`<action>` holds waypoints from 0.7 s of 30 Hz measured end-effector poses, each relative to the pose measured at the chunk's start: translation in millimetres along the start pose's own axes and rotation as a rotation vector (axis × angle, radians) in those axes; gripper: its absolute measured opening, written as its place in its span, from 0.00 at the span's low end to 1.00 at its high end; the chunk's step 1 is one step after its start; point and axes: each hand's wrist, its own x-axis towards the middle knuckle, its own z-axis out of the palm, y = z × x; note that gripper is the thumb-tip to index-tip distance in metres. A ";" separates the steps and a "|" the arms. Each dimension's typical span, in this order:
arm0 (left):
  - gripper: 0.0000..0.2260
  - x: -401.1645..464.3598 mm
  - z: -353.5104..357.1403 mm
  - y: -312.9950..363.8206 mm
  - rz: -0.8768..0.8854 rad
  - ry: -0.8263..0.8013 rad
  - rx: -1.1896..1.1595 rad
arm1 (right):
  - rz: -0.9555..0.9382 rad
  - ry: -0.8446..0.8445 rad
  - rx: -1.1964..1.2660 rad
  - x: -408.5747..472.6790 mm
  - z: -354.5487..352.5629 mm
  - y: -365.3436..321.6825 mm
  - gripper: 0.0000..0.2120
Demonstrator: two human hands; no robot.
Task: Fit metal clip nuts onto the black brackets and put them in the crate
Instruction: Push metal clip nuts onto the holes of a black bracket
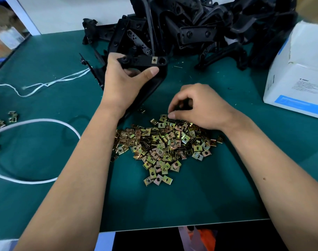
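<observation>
Presently, the right hand (196,107) is pinching a clip nut at the far edge of the nut pile (163,142); the left hand (125,78) is gripping the bracket (143,61) (long axis crosswise) just beyond those fingertips.

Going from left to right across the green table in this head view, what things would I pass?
Loose clip nuts → white cord loop → left hand holding a black bracket → pile of clip nuts → right hand → white box.

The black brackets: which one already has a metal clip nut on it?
The bracket that the left hand holds: a clip nut sits on its top bar. No nut shows on the heaped brackets behind.
</observation>
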 end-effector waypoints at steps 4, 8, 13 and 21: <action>0.30 -3.1 -0.1 -3.4 0.037 -0.092 0.137 | -0.017 -0.016 0.037 1.2 -2.4 3.7 0.03; 0.34 -9.5 -2.9 4.5 -0.006 -0.284 0.200 | 0.059 0.231 0.325 2.6 -2.9 9.1 0.03; 0.37 -19.1 -0.4 16.9 -0.068 -0.545 0.096 | 0.149 0.392 0.724 -0.1 -11.5 10.0 0.02; 0.29 -25.1 7.9 20.6 -0.065 -0.638 0.069 | 0.201 0.348 0.865 1.6 -4.0 1.8 0.07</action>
